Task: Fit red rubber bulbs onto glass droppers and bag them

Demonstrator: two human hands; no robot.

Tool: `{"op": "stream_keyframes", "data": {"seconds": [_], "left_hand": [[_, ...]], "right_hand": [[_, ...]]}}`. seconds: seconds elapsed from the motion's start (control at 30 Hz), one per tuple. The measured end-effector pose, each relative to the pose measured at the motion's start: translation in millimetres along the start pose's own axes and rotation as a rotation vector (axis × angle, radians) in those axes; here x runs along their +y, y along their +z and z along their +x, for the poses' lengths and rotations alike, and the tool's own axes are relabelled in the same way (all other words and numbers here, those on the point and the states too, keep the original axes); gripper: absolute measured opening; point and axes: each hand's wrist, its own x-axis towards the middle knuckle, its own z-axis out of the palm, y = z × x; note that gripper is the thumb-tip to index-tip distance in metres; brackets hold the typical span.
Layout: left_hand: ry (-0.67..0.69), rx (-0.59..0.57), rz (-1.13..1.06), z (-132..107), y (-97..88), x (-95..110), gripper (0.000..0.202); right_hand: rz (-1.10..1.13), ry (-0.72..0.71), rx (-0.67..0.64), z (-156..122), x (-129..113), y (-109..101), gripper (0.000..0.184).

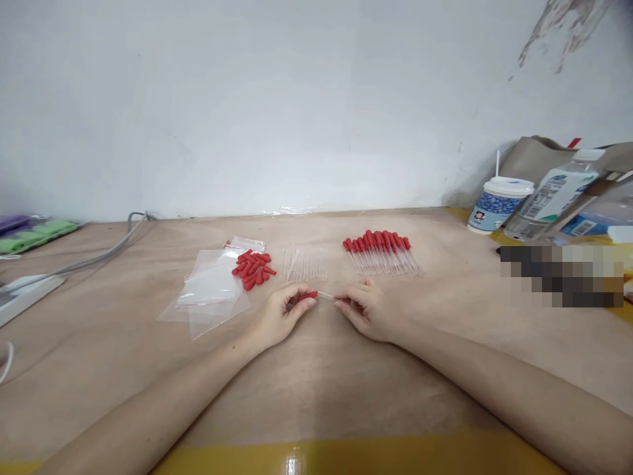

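My left hand (279, 315) pinches a red rubber bulb (306, 296) at one end of a clear glass dropper tube (326, 296). My right hand (366, 309) pinches the other end of that tube. Both hands rest on the brown table (321, 382). Just beyond them lie a heap of loose red bulbs (253, 268), a row of bare clear tubes (305, 264) and a row of assembled droppers with red bulbs (380, 253).
Clear plastic bags (210, 295) lie left of the bulbs. A power strip (24, 295) and grey cable (99, 254) sit at far left. A lidded cup (497, 204), a plastic bottle (554, 193) and a brown bag (534, 158) stand at right.
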Motion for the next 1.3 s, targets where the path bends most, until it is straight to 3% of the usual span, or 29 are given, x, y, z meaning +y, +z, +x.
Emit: {"op": "stream_keyframes", "data": {"seconds": [0.23, 0.43, 0.67, 0.9, 1.1, 1.3], "left_hand": [[-0.094, -0.043, -0.211, -2, 4.6, -1, 0.023], [-0.094, -0.048, -0.194, -2, 4.3, 3, 0.022], [-0.057, -0.159, -0.064, -5, 1.8, 5, 0.020], [-0.038, -0.101, 0.069, -5, 2.5, 5, 0.021], [-0.094, -0.033, -0.026, -3, 2.8, 3, 0.023], [-0.169, -0.056, -0.061, -1, 3.3, 0, 0.023]], "right_hand": [[0.076, -0.008, -0.042, 2, -1, -3, 0.014], [0.096, 0.017, -0.112, 3, 2, -5, 0.016], [0.006, -0.012, -0.187, 4, 9, -10, 0.018], [-0.263, -0.130, -0.053, -1, 4, -4, 0.023], [-0.066, -0.035, -0.014, -1, 9, -4, 0.014], [0.002, -0.022, 0.014, -1, 8, -6, 0.014]]}}
